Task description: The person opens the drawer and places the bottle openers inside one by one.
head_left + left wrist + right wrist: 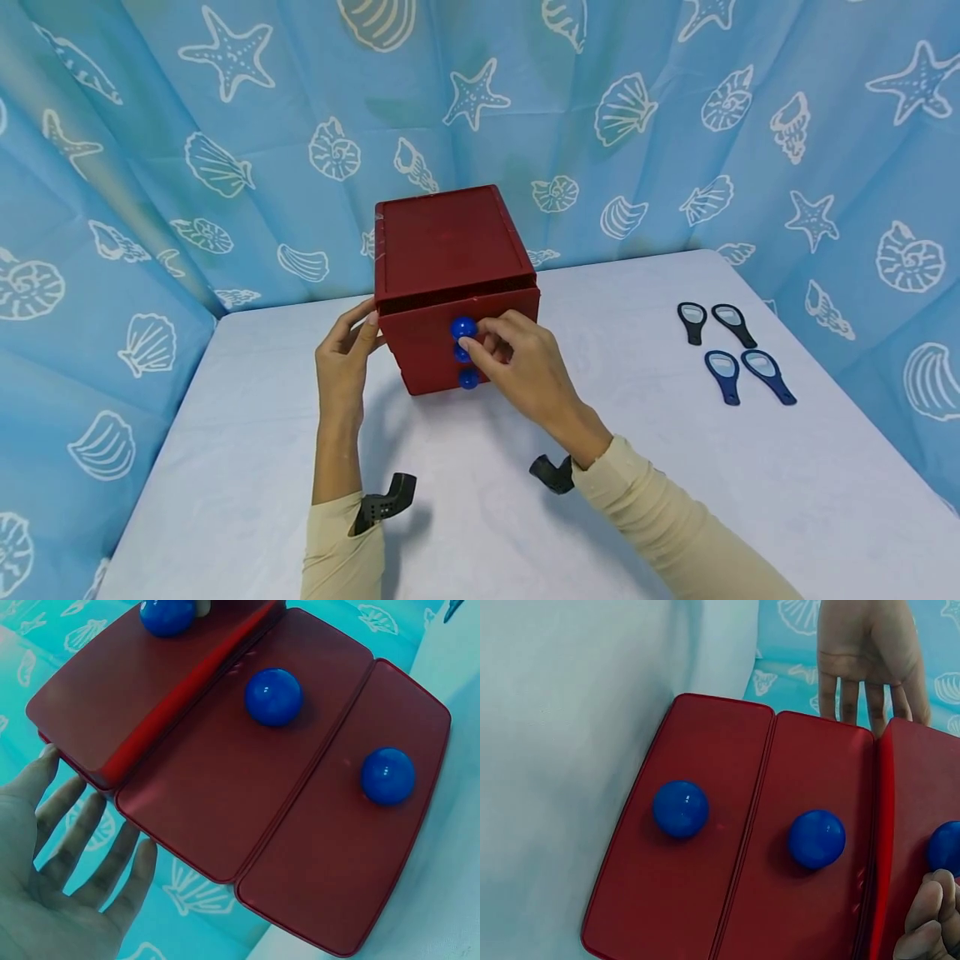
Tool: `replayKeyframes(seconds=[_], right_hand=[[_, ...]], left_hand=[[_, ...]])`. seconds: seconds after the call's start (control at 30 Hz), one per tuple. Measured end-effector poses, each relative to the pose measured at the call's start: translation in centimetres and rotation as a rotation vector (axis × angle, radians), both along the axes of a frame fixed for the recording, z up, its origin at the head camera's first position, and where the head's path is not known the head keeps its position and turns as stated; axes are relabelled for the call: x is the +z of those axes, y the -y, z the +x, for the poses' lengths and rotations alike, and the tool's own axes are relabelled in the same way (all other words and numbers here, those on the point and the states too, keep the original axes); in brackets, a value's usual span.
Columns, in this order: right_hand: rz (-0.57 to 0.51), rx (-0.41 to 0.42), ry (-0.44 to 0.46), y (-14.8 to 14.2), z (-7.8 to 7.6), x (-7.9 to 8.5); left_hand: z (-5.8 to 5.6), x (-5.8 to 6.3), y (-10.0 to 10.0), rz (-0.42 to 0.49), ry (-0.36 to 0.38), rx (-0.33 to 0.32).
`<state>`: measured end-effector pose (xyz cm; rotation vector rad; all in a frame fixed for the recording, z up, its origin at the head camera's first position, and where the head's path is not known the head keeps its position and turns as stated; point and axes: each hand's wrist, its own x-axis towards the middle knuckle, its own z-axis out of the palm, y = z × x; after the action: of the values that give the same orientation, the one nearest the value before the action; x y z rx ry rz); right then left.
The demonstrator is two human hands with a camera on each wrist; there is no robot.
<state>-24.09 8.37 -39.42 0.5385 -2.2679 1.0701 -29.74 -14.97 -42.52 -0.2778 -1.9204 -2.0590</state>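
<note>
A dark red drawer box with three drawers stands near the back of the table. Each drawer front has a round blue knob. The top drawer juts out a little past the two lower ones, leaving a narrow gap under the lid. My right hand pinches the top knob between thumb and fingers. At the box's left side, my left hand has its fingers stretched out, fingertips right at the side wall. Below, the middle knob and bottom knob sit on drawers flush with the box.
On the right of the white table lie two black-handled magnifier-like items and two blue-handled ones. A blue curtain with shells and starfish hangs close behind the box and along both sides.
</note>
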Motion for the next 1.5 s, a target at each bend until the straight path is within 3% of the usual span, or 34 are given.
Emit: replayKeyframes(seconds=[0.83, 1.1, 1.33, 1.5], right_hand=[[-0.01, -0.006, 0.041, 0.0, -2.0, 0.1], [-0.007, -0.024, 0.082, 0.2, -2.1, 0.1], [0.044, -0.067, 0.178, 0.0, -1.1, -1.6], [0.085, -0.087, 0.243, -0.2, -1.2, -3.3]], left_hand=[[0.1, 0.1, -0.1, -0.053, 0.03, 0.035], [0.0, 0.0, 0.2, -0.056, 0.03, 0.035], [0.1, -0.1, 0.1, -0.04, 0.029, 0.024], [0.0, 0.0, 0.0, -0.036, 0.019, 0.024]])
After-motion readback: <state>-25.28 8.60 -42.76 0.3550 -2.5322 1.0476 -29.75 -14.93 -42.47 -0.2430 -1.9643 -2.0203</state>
